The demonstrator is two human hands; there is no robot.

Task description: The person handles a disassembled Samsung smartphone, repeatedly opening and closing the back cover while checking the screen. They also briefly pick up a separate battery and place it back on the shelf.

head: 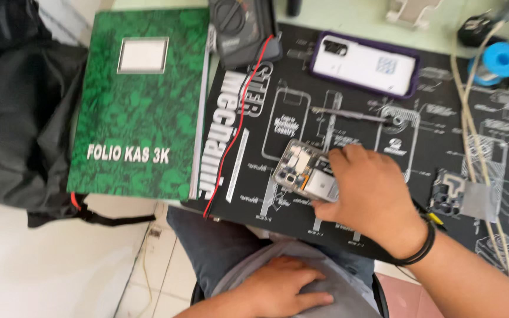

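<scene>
— Black printed mat [254, 176] covered most of the bench, with a green ledger [139, 106] at the upper left and a cased phone [363, 65] near the top.

— And the hands?

— His right hand [372, 197] lay over an opened phone [301, 168] at the middle of the frame, fingers curled against its edge; whether they actually pinched it, I couldn't tell. The left hand [284, 285] rested flat on his lap, holding nothing.

— Any risk?

— That phone sat near the mat's lower edge; a nudge toward him could have tipped it off. A red wire [237, 126] ran just left of it and might have snagged. Open room lay right of it, toward the small part [463, 194].
</scene>
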